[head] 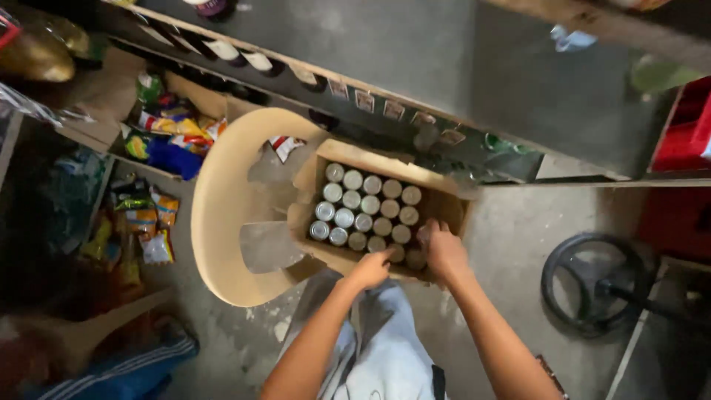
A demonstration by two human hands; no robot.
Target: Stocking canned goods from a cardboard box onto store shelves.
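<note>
An open cardboard box (444, 198) rests on a tan plastic chair (218, 215) and holds several silver-topped cans (363, 207) standing in rows. My left hand (370, 268) reaches over the box's near edge, its fingers touching a can in the front row. My right hand (442, 248) is curled around cans at the near right corner of the box. Both forearms stretch forward from the bottom of the view, above my light grey clothing (385, 355).
Wooden shelves (244, 55) with dark bottles and small tags run behind the box. Colourful snack packets (170, 133) fill a compartment at left, more hang below it. A black round fan base (592, 281) sits on the concrete floor at right. A red crate (689, 133) stands far right.
</note>
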